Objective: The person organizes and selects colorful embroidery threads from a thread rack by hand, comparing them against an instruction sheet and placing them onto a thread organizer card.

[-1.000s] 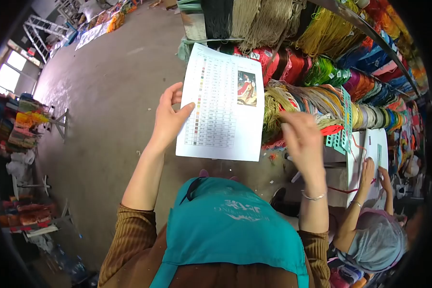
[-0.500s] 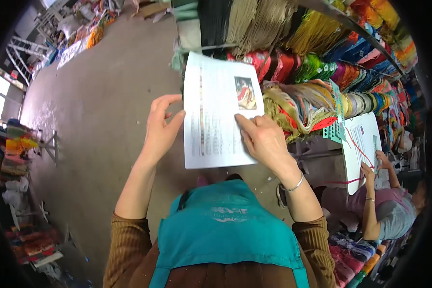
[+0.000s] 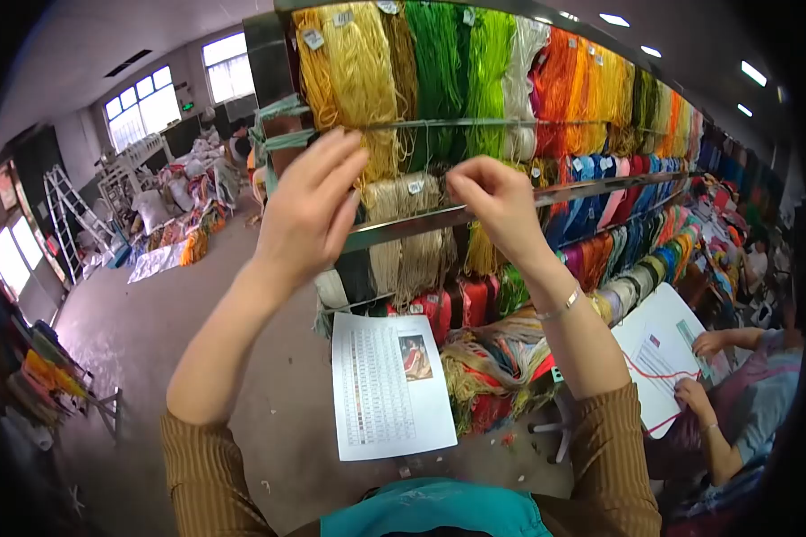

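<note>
My left hand (image 3: 309, 206) is raised before hanks of pale yellow thread (image 3: 363, 63), its fingers stretched out and nothing visible in them. To its right, my right hand (image 3: 501, 201) is up in front of the rack's metal rail (image 3: 421, 224), near the green thread (image 3: 439, 72). Its fingers are curled in, and whatever they pinch, if anything, is hidden. Beige thread hanks (image 3: 407, 201) with a white tag hang between the two hands. Below them a printed sheet (image 3: 434, 425), with a table of rows and a small picture (image 3: 415, 358), stays up without either hand on it.
The rack extends rightward with orange hanks (image 3: 591, 80) and blue hanks (image 3: 591, 215). Mixed thread bundles (image 3: 484, 358) lie low beside the sheet. At the right, another person's hands (image 3: 694, 394) are at a white board (image 3: 636, 340) with red cord. A ladder (image 3: 76, 219) stands far left.
My view has tipped up from the sheet to the rack. Both hands have left the sheet's area and risen to the hanging thread; my right index finger no longer points at the page.
</note>
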The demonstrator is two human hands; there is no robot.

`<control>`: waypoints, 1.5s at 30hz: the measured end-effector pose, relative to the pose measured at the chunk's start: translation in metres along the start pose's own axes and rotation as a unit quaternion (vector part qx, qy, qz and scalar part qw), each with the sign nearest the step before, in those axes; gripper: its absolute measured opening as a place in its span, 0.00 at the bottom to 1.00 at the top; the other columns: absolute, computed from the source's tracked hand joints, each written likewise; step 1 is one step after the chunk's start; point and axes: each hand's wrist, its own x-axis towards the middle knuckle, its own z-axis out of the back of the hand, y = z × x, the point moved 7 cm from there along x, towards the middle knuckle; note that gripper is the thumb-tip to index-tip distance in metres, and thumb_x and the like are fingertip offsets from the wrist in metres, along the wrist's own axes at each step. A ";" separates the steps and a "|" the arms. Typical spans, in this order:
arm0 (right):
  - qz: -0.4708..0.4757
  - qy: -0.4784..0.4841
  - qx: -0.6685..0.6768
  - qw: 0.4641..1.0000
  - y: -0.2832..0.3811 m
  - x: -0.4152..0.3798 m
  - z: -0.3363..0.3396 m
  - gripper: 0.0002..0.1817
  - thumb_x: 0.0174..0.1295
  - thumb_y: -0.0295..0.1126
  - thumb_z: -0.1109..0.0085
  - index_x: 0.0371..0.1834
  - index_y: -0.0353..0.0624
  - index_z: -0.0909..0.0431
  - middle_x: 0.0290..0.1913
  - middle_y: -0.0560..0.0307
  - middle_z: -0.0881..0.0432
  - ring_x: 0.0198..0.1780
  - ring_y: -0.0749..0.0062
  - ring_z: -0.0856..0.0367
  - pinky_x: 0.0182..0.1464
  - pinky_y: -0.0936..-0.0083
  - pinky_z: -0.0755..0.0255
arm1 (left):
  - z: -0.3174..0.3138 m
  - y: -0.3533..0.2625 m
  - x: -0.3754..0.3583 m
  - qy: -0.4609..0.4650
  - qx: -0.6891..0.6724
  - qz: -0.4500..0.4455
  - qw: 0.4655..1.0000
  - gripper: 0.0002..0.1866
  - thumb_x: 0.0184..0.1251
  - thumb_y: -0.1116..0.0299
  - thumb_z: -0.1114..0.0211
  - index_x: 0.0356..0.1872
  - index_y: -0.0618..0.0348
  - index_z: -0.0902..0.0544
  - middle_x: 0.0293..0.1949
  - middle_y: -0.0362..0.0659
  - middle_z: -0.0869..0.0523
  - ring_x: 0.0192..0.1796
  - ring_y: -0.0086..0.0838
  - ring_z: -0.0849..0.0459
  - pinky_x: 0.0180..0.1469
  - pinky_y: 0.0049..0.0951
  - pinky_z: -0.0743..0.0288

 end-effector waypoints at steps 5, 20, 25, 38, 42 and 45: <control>-0.006 -0.057 0.086 0.995 0.001 0.079 -0.014 0.08 0.63 0.29 0.41 0.36 0.35 0.18 0.28 0.58 0.16 0.29 0.79 0.15 0.25 0.80 0.23 | -0.046 0.043 0.096 -0.007 0.207 -0.029 0.978 0.25 0.67 0.62 0.40 0.63 0.59 0.28 0.65 0.46 0.26 0.71 0.40 0.33 0.71 0.46 0.40; 0.171 -0.222 -0.121 0.952 0.029 0.190 -0.014 0.10 0.52 0.35 0.31 0.37 0.47 0.16 0.33 0.52 0.18 0.39 0.55 0.17 0.45 0.63 0.23 | -0.076 0.122 0.171 0.065 0.335 0.096 0.935 0.29 0.69 0.67 0.47 0.72 0.45 0.35 0.69 0.42 0.28 0.70 0.36 0.30 0.75 0.39 0.44; 0.185 -0.219 -0.223 0.932 0.029 0.205 -0.024 0.10 0.54 0.36 0.34 0.34 0.43 0.15 0.33 0.51 0.14 0.36 0.63 0.15 0.41 0.71 0.22 | -0.075 0.120 0.169 0.048 0.346 0.086 0.933 0.27 0.71 0.65 0.48 0.72 0.47 0.35 0.68 0.42 0.27 0.70 0.36 0.31 0.74 0.40 0.43; -0.022 -0.059 0.374 0.925 -0.005 0.188 -0.005 0.01 0.60 0.24 0.39 0.34 0.43 0.20 0.30 0.56 0.16 0.24 0.76 0.19 0.19 0.84 0.36 | -0.078 0.124 0.165 -0.003 0.342 0.065 0.937 0.29 0.69 0.67 0.46 0.73 0.45 0.36 0.68 0.40 0.28 0.71 0.34 0.31 0.75 0.39 0.44; -0.071 -0.055 0.395 0.914 -0.005 0.185 -0.009 0.02 0.62 0.26 0.39 0.35 0.42 0.22 0.26 0.61 0.20 0.20 0.78 0.24 0.18 0.85 0.39 | -0.078 0.124 0.168 0.064 0.320 0.120 0.937 0.31 0.68 0.67 0.45 0.74 0.42 0.37 0.72 0.38 0.33 0.76 0.31 0.39 0.78 0.39 0.52; -0.036 0.000 0.374 0.927 -0.007 0.191 -0.013 0.04 0.64 0.30 0.38 0.38 0.43 0.21 0.23 0.65 0.27 0.19 0.81 0.30 0.19 0.84 0.43 | -0.079 0.124 0.168 0.047 0.321 0.122 0.938 0.32 0.67 0.68 0.44 0.74 0.40 0.36 0.72 0.37 0.33 0.75 0.31 0.38 0.77 0.40 0.52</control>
